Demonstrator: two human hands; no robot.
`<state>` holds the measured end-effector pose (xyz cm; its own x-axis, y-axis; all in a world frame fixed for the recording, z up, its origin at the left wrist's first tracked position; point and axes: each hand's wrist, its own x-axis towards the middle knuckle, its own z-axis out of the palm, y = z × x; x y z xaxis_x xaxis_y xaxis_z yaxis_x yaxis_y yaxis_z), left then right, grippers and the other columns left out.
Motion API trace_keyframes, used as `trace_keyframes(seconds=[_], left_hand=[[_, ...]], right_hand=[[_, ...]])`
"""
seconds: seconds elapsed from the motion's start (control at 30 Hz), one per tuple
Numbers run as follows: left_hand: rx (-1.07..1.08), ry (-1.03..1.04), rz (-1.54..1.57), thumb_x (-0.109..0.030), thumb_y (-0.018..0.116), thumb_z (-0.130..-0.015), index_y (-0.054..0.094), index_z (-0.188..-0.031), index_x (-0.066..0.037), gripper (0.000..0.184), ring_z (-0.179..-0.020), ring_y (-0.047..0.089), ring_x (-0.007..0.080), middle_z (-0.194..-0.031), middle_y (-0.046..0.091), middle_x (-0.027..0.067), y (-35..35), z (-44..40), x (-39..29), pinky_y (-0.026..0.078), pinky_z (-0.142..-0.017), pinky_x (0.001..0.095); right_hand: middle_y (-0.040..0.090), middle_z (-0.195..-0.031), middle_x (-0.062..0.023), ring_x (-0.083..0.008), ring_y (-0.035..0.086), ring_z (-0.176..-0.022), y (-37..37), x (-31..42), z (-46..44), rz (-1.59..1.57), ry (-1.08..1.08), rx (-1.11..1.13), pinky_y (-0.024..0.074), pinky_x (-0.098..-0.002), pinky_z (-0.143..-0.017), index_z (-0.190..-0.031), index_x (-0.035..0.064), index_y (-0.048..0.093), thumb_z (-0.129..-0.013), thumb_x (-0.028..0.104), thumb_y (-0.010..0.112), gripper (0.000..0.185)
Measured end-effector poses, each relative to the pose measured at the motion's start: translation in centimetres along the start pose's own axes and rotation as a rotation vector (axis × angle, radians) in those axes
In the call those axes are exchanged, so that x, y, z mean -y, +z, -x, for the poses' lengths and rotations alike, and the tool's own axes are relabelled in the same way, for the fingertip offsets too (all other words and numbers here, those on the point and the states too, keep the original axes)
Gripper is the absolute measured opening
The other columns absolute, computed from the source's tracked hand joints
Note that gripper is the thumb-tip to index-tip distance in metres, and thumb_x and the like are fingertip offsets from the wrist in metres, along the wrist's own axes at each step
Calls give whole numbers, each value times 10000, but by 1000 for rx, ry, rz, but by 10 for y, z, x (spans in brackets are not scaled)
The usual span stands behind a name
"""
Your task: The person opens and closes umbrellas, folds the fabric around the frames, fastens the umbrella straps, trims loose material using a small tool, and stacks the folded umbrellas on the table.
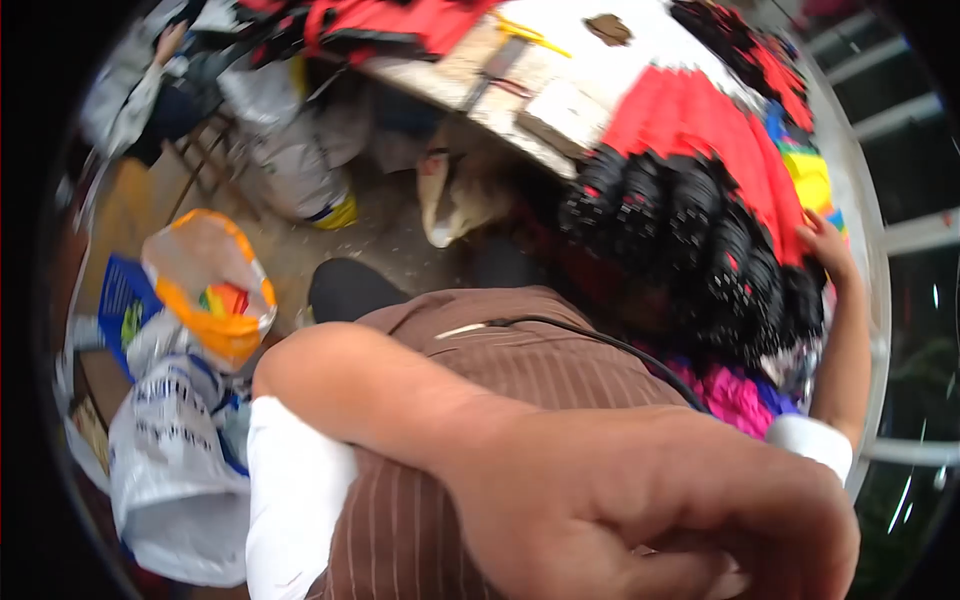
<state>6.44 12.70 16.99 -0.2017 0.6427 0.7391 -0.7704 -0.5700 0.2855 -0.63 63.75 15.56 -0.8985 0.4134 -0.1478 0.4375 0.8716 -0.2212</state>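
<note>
My left hand [650, 500] is very large and close to the camera, across the front of the brown striped apron [540, 370]. Its fingers are curled closed, and whatever may be inside them is hidden. At the right edge, my right hand [828, 245] reaches beside a row of red cloth pieces with black ends [690, 120], which look like folded umbrellas. Its fingers are apart and touch or nearly touch the outermost red piece. A thin black cord with a pale tip [460, 330] lies over the apron.
A worktable [400, 75] bears a yellow tool [533, 35], a dark flat tool [495, 65] and a white block [565, 115]. Plastic bags, one orange-rimmed [240, 345] and one white [180, 440], stand at left. Part of another person [145, 100] shows upper left. Window bars [920, 235] line the right.
</note>
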Motion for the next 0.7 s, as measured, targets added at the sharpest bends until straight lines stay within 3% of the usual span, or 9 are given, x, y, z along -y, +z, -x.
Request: trace_keyframes(seconds=[0.07, 0.13, 0.3, 0.33, 0.47, 0.6, 0.7], left_hand=[[-32, 62, 81, 20, 391, -855, 471, -1094, 25, 252, -843, 551, 142, -892, 551, 78, 9, 9, -11, 442, -770, 271], [-104, -73, 148, 34, 388, -836, 472, -1123, 43, 299, -878, 556, 158, -948, 556, 96, 17, 14, -32, 451, -776, 268], [-219, -450, 384, 68, 378, -788, 475, -1194, 87, 417, -966, 569, 198, -1087, 569, 141, 31, 18, -87, 473, -793, 262], [-216, -436, 365, 68, 378, -788, 475, -1194, 87, 417, -966, 569, 198, -1087, 569, 141, 30, 22, -92, 473, -793, 262], [-243, -363, 300, 88, 378, -772, 470, -1208, 75, 445, -952, 568, 195, -1110, 562, 139, 19, 48, -107, 469, -766, 261], [-241, -172, 364, 89, 406, -809, 475, -1216, 55, 415, -969, 558, 200, -1124, 556, 140, 7, 76, -132, 454, -790, 264], [-396, -81, 119, 64, 444, -852, 476, -1223, 44, 373, -985, 549, 199, -1105, 563, 131, 7, 87, -170, 438, -821, 266]], right_hand=[[588, -1154, -162, -210, 552, -1060, -3, 4, -20, 172, -126, -92, 433, -311, -897, -1332, 15, 435, -835, 283, 624, 595], [597, -1131, -170, -222, 557, -1065, 0, 29, -48, 230, -280, -143, 436, -316, -897, -1323, 15, 444, -840, 275, 616, 575], [589, -1129, -146, -226, 561, -1032, 20, 208, -41, 28, -638, -186, 461, -307, -861, -1265, 17, 499, -837, 159, 617, 467], [586, -1125, -140, -228, 558, -1034, 31, 248, -40, -62, -752, -153, 469, -302, -852, -1256, 30, 511, -838, 126, 614, 441], [596, -1107, -151, -230, 583, -997, 103, 387, -43, 62, -976, 91, 487, -314, -821, -1267, 88, 518, -833, 121, 621, 448], [621, -1095, -146, -207, 600, -993, 216, 497, -56, 98, -1016, 554, 481, -319, -836, -1274, 30, 489, -862, 174, 593, 448], [623, -1093, -149, -222, 598, -1002, 309, 560, -68, -143, -1085, 653, 471, -324, -855, -1263, -6, 487, -886, 228, 575, 453]])
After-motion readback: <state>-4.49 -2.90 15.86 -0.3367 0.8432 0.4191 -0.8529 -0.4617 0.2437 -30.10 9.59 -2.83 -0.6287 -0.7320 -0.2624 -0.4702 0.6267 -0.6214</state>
